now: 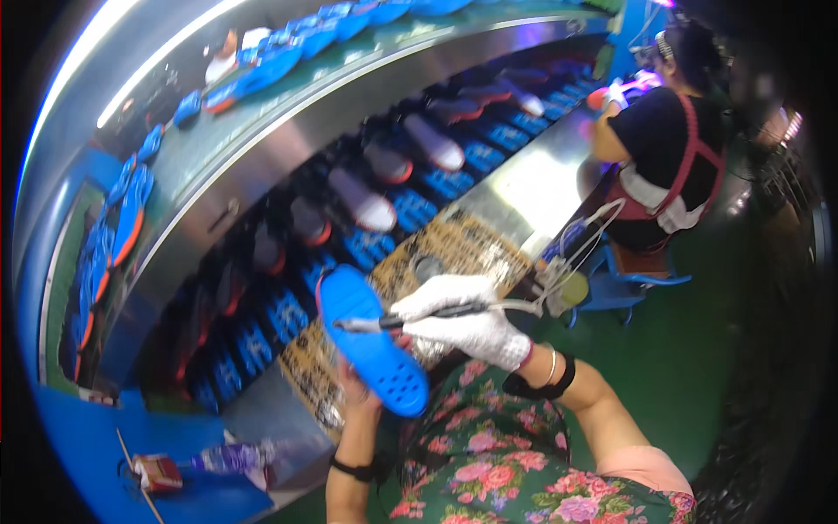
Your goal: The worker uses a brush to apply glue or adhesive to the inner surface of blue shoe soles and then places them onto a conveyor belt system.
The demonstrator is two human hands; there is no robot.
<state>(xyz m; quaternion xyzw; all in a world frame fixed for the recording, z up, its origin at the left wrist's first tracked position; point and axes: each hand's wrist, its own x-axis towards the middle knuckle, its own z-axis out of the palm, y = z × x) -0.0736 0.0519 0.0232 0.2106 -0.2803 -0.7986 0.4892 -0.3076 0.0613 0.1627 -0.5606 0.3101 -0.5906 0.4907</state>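
Shoe sole [377, 356] in your left hand's [358, 389] grip, near the desk [539, 190] — your gloved right hand [467, 321] clasps a pen-like tool [392, 322] over it, apparently mid-coating; the next stroke calls for a steady sole.

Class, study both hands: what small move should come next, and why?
Probably the right hand should ease the pen-shaped tool along the edge of the blue shoe sole: its tip appears over that edge, contact unclear, and the left hand holds the sole.
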